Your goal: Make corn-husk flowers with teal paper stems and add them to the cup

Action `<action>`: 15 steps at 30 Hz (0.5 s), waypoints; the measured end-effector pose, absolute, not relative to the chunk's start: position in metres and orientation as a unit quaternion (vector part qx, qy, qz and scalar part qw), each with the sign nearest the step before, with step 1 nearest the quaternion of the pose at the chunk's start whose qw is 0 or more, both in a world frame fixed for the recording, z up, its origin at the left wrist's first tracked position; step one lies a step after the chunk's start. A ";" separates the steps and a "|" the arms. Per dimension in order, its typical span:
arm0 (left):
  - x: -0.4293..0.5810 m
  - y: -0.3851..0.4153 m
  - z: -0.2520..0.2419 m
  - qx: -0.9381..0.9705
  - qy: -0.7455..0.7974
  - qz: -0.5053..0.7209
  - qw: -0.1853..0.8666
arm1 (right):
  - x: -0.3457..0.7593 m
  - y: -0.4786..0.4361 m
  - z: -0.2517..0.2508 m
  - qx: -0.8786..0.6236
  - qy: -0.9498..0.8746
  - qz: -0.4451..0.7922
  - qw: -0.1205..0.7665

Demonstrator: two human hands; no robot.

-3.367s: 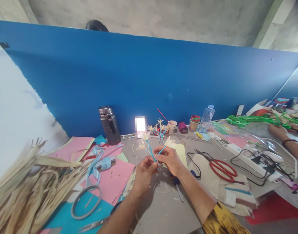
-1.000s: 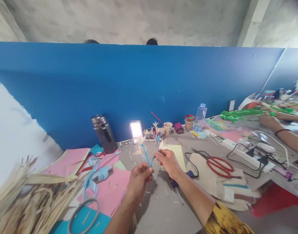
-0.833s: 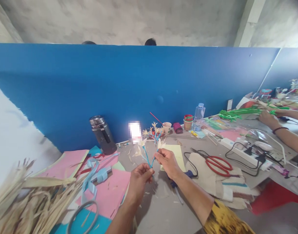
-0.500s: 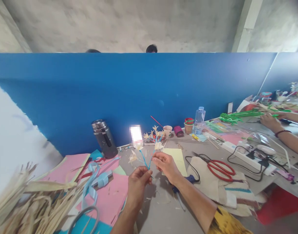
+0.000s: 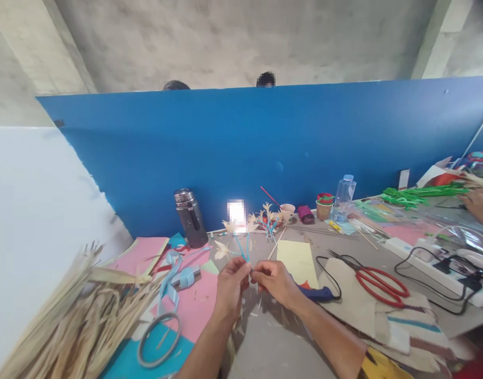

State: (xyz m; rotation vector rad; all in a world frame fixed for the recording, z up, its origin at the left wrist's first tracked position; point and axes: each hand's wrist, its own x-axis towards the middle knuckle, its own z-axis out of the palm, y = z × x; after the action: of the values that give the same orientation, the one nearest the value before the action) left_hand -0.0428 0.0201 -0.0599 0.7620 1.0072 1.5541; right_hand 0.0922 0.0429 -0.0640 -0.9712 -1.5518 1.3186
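My left hand (image 5: 234, 281) is closed in a pinch around the blue stems (image 5: 244, 249) of a small bunch of artificial flowers. Its cream petals, such as the flower (image 5: 221, 249) at the left, look like dried husk. Close beside it, my right hand (image 5: 276, 280) pinches at the lower end of the same stems; the fingertips partly hide that spot. Behind the hands stands another cluster of cream flowers (image 5: 267, 218) with blue stems. A yellow paper sheet (image 5: 299, 260) lies past my right hand, with a blue glue gun (image 5: 320, 293) by my right forearm.
Dried husks (image 5: 79, 316), pink paper (image 5: 200, 310), light-blue ribbon (image 5: 172, 292) and a grey ring (image 5: 143, 337) lie left. A black thermos (image 5: 191, 218) stands behind. Right are red-handled scissors (image 5: 383, 287), a power strip (image 5: 431, 266), a bottle (image 5: 344, 199) and a co-worker's hand (image 5: 480, 205).
The view has swung left. My right hand has come down from higher on the stems, beside the flower heads, to their lower end next to my left hand.
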 end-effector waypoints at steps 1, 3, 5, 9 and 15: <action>-0.044 0.020 -0.057 0.317 0.415 0.659 0.541 | 0.092 0.043 -0.065 -0.391 -0.619 0.530 0.427; -0.046 0.020 -0.052 0.303 0.394 0.672 0.549 | 0.090 0.043 -0.069 -0.388 -0.610 0.543 0.427; -0.047 0.019 -0.047 0.287 0.371 0.681 0.562 | 0.088 0.042 -0.071 -0.379 -0.597 0.561 0.430; -0.047 0.018 -0.043 0.281 0.363 0.687 0.564 | 0.086 0.040 -0.074 -0.373 -0.569 0.594 0.428; -0.044 0.020 -0.048 0.291 0.378 0.700 0.531 | 0.085 0.038 -0.075 -0.374 -0.546 0.609 0.437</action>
State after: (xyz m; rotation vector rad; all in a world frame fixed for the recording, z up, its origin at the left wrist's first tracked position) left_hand -0.0443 0.0195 -0.0477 0.6943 0.9026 1.6709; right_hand 0.0853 0.0381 -0.0745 -0.9315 -1.3581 1.5154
